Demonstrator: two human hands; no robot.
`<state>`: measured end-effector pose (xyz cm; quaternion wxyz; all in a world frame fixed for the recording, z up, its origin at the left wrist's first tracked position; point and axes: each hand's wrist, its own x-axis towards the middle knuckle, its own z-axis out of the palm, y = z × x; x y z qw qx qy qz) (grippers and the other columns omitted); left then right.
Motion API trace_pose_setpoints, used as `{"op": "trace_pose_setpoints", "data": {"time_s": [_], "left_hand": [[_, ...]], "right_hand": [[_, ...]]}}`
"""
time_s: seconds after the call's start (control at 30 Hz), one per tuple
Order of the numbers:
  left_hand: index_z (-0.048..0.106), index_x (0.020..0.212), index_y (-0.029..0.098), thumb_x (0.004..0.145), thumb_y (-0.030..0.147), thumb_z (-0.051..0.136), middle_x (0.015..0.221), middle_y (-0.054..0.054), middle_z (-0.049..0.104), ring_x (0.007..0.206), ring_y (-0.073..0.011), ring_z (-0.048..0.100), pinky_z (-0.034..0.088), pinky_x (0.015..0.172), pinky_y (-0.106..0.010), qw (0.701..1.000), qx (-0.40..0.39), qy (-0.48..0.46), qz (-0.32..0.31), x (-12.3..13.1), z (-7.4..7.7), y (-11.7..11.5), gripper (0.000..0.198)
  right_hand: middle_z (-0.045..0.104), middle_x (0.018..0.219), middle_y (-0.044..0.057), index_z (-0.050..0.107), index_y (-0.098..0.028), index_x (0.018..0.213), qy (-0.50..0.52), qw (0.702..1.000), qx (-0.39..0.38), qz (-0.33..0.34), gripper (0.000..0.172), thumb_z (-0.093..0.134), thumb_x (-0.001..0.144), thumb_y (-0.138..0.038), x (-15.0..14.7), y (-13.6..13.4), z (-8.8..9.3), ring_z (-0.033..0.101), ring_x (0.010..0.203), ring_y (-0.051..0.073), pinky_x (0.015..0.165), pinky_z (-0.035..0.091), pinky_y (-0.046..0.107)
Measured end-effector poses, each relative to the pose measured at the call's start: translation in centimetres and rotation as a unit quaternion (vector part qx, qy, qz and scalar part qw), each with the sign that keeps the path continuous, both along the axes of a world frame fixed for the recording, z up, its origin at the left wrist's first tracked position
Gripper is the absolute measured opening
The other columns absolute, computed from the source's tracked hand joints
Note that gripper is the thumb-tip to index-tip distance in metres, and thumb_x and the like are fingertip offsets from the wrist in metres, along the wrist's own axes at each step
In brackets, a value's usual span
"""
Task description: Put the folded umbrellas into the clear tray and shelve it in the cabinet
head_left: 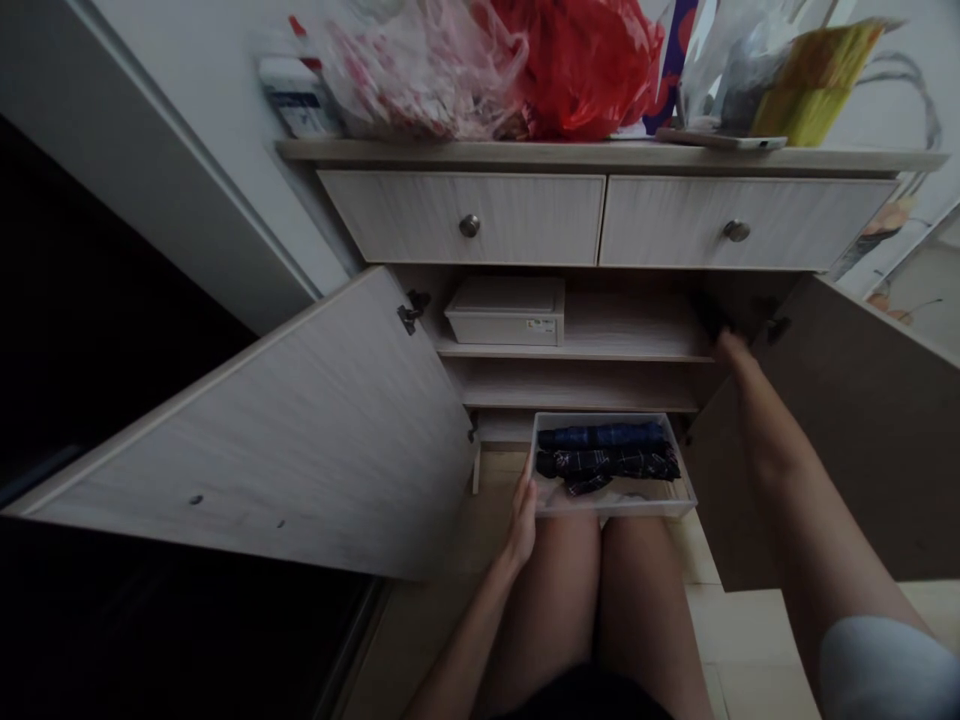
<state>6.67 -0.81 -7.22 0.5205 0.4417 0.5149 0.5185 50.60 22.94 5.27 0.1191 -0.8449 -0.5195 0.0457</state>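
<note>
My left hand (523, 512) grips the left side of a clear-walled, pale box (613, 508), which rests on my thighs. Inside lie a blue folded umbrella (607, 434) and a black plaid folded umbrella (615, 463), side by side, with some clear plastic in front of them. My right hand (729, 345) reaches into the right end of the cabinet's upper shelf (630, 335). A dark shape (707, 308) is at that hand, too dim to identify. Its fingers are blurred and hidden in shadow.
Both cabinet doors, left (300, 450) and right (862, 430), stand swung out around me. A white lidded box (506, 312) sits on the upper shelf's left. Two closed drawers are above. The top holds a red plastic bag (585, 70), a phone (724, 139) and a white bottle (296, 95).
</note>
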Motion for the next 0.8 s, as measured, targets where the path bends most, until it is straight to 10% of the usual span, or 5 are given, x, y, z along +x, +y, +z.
{"op": "trace_pose_setpoints", "data": {"time_s": [0.2,0.5,0.8], "left_hand": [[0.051,0.146,0.022,0.077,0.086,0.047,0.141,-0.014,0.059,0.128,-0.0366,0.055,0.048,0.103,-0.05,1.0,-0.009,0.016,0.008,-0.1,-0.6,-0.1,0.094],[0.051,0.146,0.027,0.076,0.086,0.047,0.152,-0.008,0.05,0.136,-0.0341,0.048,0.048,0.103,-0.047,1.0,-0.002,0.013,0.004,0.2,0.2,-0.2,0.092],[0.054,0.143,0.025,0.078,0.084,0.049,0.156,-0.008,0.044,0.145,-0.0331,0.039,0.037,0.116,-0.048,1.0,0.021,0.008,-0.01,-0.1,-0.1,0.1,0.088]], "right_hand": [[0.033,0.146,0.037,0.05,-0.002,0.136,0.013,0.998,0.044,-0.046,0.061,0.064,0.088,-0.037,-1.8,-0.2,-1.6,0.042,0.133,0.047,0.1,0.042,0.056],[0.064,0.117,0.021,0.056,-0.01,0.131,0.178,0.963,0.186,-0.082,0.05,0.06,0.085,-0.028,-3.2,-2.5,-1.3,0.061,0.115,0.033,0.097,0.05,0.048],[0.07,0.09,0.007,0.068,-0.02,0.111,0.475,0.854,0.176,0.122,0.057,0.073,0.065,-0.055,-4.4,-15.2,-1.8,0.065,0.074,0.022,0.062,0.054,0.032]]}}
